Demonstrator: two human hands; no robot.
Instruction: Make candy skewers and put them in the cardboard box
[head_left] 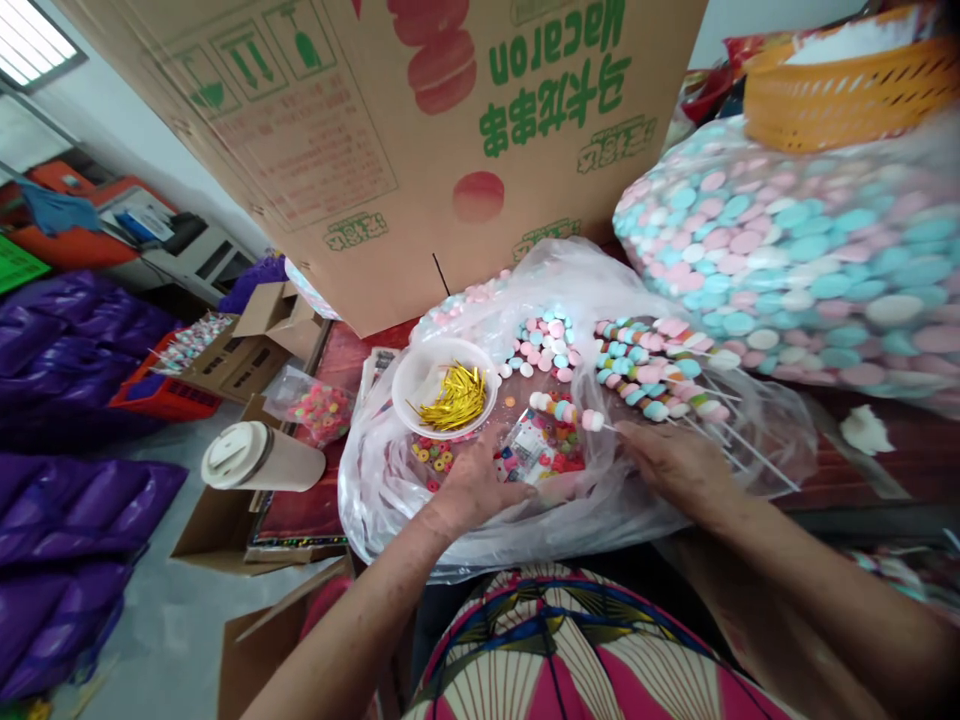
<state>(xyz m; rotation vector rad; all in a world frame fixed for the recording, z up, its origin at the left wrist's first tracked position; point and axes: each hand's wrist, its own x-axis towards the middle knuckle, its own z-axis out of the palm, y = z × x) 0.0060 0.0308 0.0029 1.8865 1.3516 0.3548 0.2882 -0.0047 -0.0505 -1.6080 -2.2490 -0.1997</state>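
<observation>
My right hand (679,465) pinches the bare stick end of a marshmallow skewer (566,411), threaded with pastel marshmallows and small coloured rings and pointing left. My left hand (472,482) is open, thumb and fingers apart, just below a white bowl (403,408) of short gold strips (456,396) that look like twist ties. Beside that hand lie loose colourful candy rings (442,456) and a printed packet (531,450). Pink, blue and white marshmallows (541,345) are heaped beyond the held skewer. Several finished-looking skewers (656,370) are stacked to the right, sticks towards me.
A large cardboard box (435,150) stands behind the clear plastic sheet (405,535). At right is a big bag of marshmallows (795,270) under an orange basket (847,95). A lidded cup (262,458) and a candy bag (319,408) lie left; purple sacks (67,560) fill the floor.
</observation>
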